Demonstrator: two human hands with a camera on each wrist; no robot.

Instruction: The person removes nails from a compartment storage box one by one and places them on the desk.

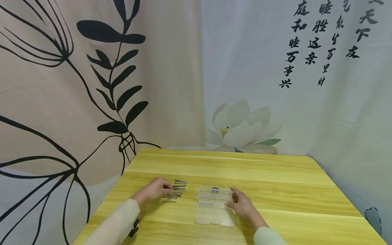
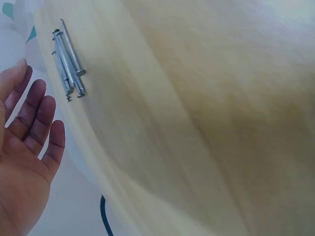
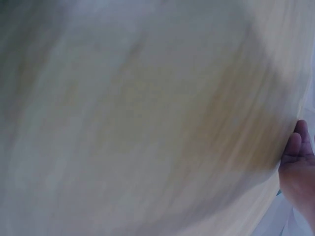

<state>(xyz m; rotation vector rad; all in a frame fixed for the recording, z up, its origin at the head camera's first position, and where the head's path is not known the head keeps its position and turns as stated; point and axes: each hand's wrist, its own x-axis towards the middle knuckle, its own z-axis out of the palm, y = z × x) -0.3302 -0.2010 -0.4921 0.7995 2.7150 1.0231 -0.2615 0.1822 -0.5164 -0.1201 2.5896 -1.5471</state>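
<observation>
Several metal nails [image 1: 179, 188] lie in a loose, roughly parallel group on the wooden table. My left hand [image 1: 158, 188] is at the left side of the group, fingertips right at the nails. In the left wrist view, that hand [image 2: 30, 128] has relaxed, slightly bent fingers, with nails [image 2: 68, 64] lying beyond the fingertips. A clear plastic box [image 1: 215, 214] lies unfolded to the right of the nails. At its right edge, my right hand [image 1: 243, 205] holds it between thumb and fingers. The right wrist view catches only part of this hand [image 3: 298, 162]; the box is outside that view.
The wooden table [image 1: 291, 194] has rounded far corners. Behind it hangs a printed curtain [image 1: 171, 85] with plants, a lotus and written characters. A dark object [image 1: 134, 228] shows beside the left sleeve.
</observation>
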